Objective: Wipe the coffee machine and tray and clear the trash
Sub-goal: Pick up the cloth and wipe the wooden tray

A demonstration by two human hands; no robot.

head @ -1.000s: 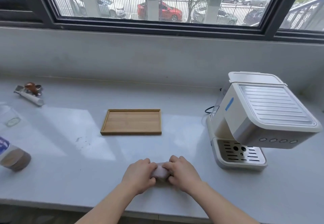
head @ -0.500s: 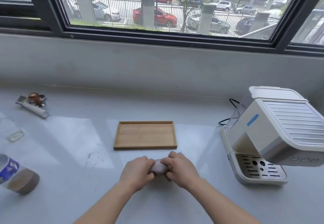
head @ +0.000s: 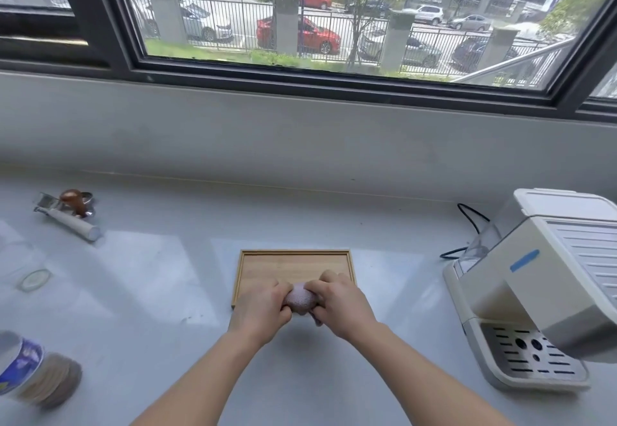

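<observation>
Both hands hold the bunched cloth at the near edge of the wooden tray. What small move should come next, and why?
Probably press the cloth down onto the wooden tray and wipe away from the body. The left hand and right hand already hold it at the near edge, and the tray's bare surface lies just beyond.

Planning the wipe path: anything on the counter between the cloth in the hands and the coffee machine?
Nothing visible. The hands hold the cloth at the wooden tray's near edge; the counter between there and the coffee machine is bare.
</observation>
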